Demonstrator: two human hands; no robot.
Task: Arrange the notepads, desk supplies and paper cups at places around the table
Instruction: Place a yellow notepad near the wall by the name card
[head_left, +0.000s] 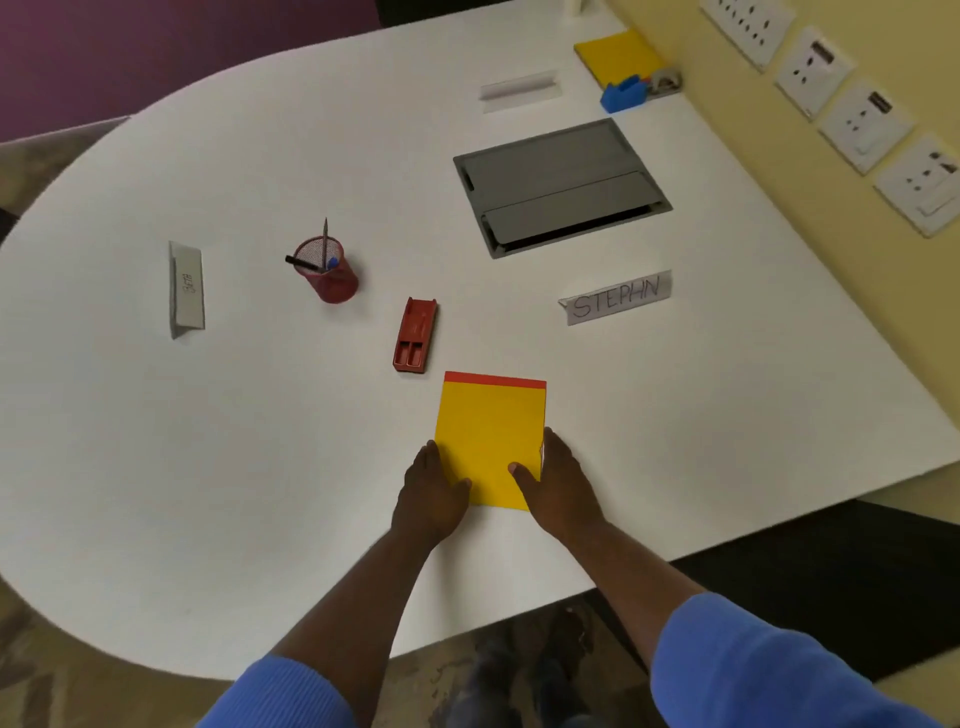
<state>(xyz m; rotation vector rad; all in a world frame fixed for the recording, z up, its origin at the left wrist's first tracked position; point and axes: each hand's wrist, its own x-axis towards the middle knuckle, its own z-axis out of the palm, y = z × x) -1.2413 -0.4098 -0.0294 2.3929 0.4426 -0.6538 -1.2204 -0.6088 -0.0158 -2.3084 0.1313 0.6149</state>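
At lower centre, forearms converging, the left hand (431, 493) and right hand (562, 483) pinch the near corners of the yellow notepad (491, 426), thumbs on top.

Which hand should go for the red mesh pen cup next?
Left, most likely. The left hand grips the left edge of the yellow notepad, and the pen cup stands farther off on that same side. The right hand would have to cross over the notepad.

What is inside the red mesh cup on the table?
The red mesh cup holds a black marker, an upright thin pencil and a blue-capped pen. Their lower parts and the cup's bottom are hidden by its wall.
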